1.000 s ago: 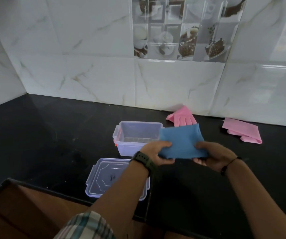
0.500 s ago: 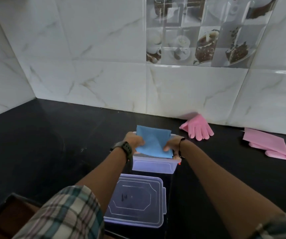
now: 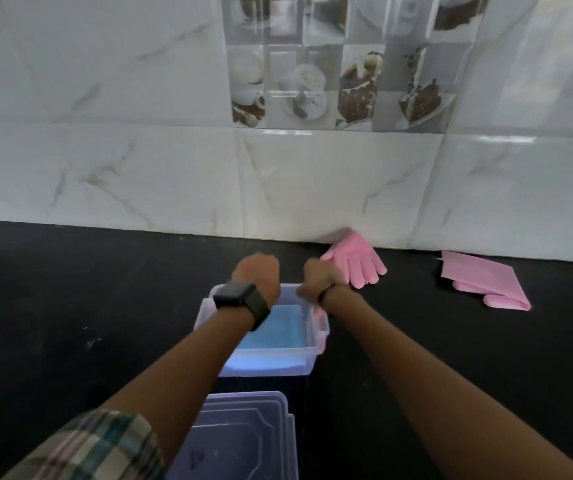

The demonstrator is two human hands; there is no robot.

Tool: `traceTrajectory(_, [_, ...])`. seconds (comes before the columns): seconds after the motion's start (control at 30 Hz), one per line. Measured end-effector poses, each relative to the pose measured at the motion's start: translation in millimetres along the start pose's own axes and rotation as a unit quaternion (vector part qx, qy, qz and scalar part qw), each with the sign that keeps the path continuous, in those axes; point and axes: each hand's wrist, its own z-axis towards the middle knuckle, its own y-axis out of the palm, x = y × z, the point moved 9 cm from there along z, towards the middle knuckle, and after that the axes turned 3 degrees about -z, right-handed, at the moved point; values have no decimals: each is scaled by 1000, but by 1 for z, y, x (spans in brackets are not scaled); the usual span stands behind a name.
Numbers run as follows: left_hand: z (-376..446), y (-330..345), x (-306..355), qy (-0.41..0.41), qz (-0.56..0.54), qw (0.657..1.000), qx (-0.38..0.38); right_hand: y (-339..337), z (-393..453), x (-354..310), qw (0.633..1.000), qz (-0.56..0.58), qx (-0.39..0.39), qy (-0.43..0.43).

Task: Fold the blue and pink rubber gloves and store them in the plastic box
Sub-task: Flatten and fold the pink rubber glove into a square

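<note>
a folded blue glove (image 3: 267, 336) lies inside the clear plastic box (image 3: 307, 367) on a black counter (image 3: 88, 306). the left hand (image 3: 256, 271) and right hand (image 3: 318, 274) reach over the box's far rim; whether their fingers are open or closed cannot be told. two pink gloves (image 3: 357, 259) (image 3: 484, 280) lie by the wall.

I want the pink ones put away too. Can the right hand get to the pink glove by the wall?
Probably yes. The right hand is right beside the pink glove, with only bare counter between them.
</note>
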Motion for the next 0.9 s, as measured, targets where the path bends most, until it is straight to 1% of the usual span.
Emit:
traceTrajectory(0.07, [25,-19,40,3,-73,997,21,-52,8,29,997,25,67,12])
traceTrajectory(0.1, [36,-22,62,-1,-110,994,17,-76,14,51,994,47,95,27])
traceTrajectory(0.17, [57,-16,109,3,-187,982,-3,-115,25,103,984,95,143,57])
traceTrajectory(0.23, [74,6,156,1,-259,965,-46,-143,34,157,981,75,156,89])
traceTrajectory(0.33, [89,57,216,-15,-336,934,-122,-158,45,235,983,9,135,123])
traceTrajectory(0.4, [99,103,255,-31,-382,907,-174,-151,58,296,983,-20,114,144])
traceTrajectory(0.47, [107,152,280,-77,-437,869,-219,-135,67,347,980,-74,83,167])
traceTrajectory(0.5, [112,176,288,-110,-474,840,-239,-124,74,368,977,-102,69,172])
traceTrajectory(0.57, [121,217,301,-184,-541,780,-255,-99,87,406,973,-141,20,183])
traceTrajectory(0.6, [126,230,304,-213,-561,762,-243,-87,92,420,971,-148,-8,188])
traceTrajectory(0.63, [135,240,310,-224,-577,752,-227,-79,98,432,971,-147,-29,188])
traceTrajectory(0.7, [149,250,327,-207,-602,743,-206,-77,108,443,974,-128,-44,181])
traceTrajectory(0.73, [154,254,334,-201,-598,749,-200,-79,113,444,975,-130,-43,173])
traceTrajectory(0.8, [160,253,335,-209,-560,785,-164,-86,114,438,976,-138,-23,167])
traceTrajectory(0.83, [162,247,331,-209,-532,809,-135,-90,110,434,978,-111,5,175])
traceTrajectory(0.87, [164,239,327,-201,-505,833,-108,-90,102,429,979,-59,39,189])
traceTrajectory(0.9, [167,229,324,-182,-477,856,-85,-86,93,426,976,17,69,206])
